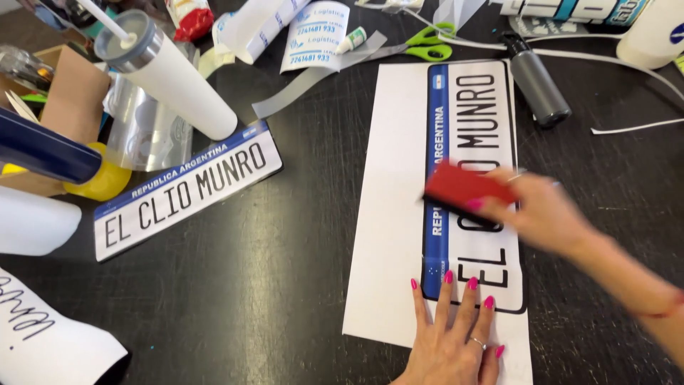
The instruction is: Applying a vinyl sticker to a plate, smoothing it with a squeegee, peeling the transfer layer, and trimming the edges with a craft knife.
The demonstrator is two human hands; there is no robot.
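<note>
I am watching the plate-shaped sticker, white with a blue band along one long edge and black letters, lying lengthwise on a white backing sheet on the dark surface. My right hand is gripping a red squeegee and pressing it across the middle of the sticker; the hand is blurred, so I judge it is mid-stroke. My left hand is lying flat and released, fingertips spread on the near end of the sticker, pinning it and holding nothing. To the left, well apart, a finished plate is lying at a slant, with a white tumbler tipped over just above it. Green-handled scissors and a grey spray bottle are lying near the far end of the sheet. As I see it, the risk is a trapped bubble or crease if the squeegee is tilting or the left fingers are letting the sheet slide.
</note>
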